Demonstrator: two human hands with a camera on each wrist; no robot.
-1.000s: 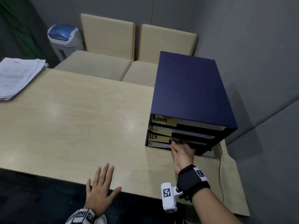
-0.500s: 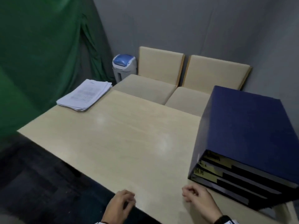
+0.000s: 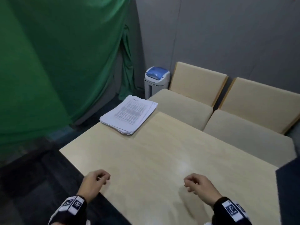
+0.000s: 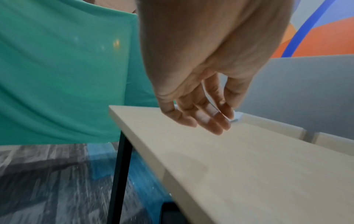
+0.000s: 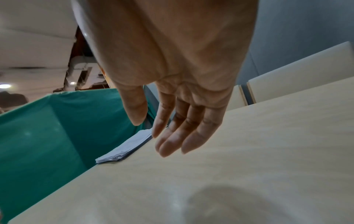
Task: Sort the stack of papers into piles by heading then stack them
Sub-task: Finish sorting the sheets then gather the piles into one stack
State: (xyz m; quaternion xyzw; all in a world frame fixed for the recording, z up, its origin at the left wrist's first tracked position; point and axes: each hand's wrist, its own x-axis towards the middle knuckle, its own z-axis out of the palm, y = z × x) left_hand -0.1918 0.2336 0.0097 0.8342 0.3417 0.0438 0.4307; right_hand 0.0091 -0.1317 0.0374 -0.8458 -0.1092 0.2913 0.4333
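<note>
A stack of white printed papers [image 3: 128, 115] lies at the far left corner of the pale wooden table [image 3: 162, 159], overhanging its far edge; the right wrist view shows the stack [image 5: 126, 147] edge-on beyond my fingers. My left hand [image 3: 95, 182] hovers over the table's near left edge, fingers loosely curled, holding nothing; in its wrist view the left hand [image 4: 203, 119] hangs relaxed above the tabletop. My right hand [image 3: 197, 184] hovers over the near middle of the table, also loosely curled and empty; up close the right hand [image 5: 168, 136] has relaxed fingers.
A dark blue drawer cabinet [image 3: 289, 189] shows only as a corner at the right edge. Two beige chairs [image 3: 194, 95] stand behind the table. A white and blue bin [image 3: 156, 81] sits on the floor by a green curtain [image 3: 56, 62].
The view swung left from the blue cabinet toward the paper stack. My right hand left the cabinet's drawers and now hovers over the table; both hands went from flat to loosely curled.
</note>
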